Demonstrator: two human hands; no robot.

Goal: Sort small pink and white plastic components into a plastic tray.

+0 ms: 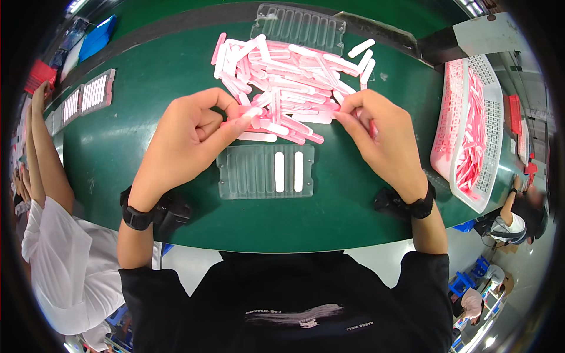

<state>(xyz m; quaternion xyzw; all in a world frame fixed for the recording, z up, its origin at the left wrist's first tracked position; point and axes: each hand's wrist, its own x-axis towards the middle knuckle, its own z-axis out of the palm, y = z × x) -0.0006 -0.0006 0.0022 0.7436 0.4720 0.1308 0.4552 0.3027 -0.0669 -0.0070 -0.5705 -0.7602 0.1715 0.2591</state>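
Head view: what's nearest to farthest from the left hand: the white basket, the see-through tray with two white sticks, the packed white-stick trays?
From the left hand:
1. See-through tray, just below, to its right.
2. Packed white-stick trays, at the table's left.
3. White basket, far right.

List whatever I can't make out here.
All in the head view:
Lowest layer of the pile: covered by sticks on top.
Whatever lies within the right hand: mostly covered by the hand itself.
Bottom of the basket: hidden by its wall and the pink pieces inside.
What the worker at lower right handles: too small.
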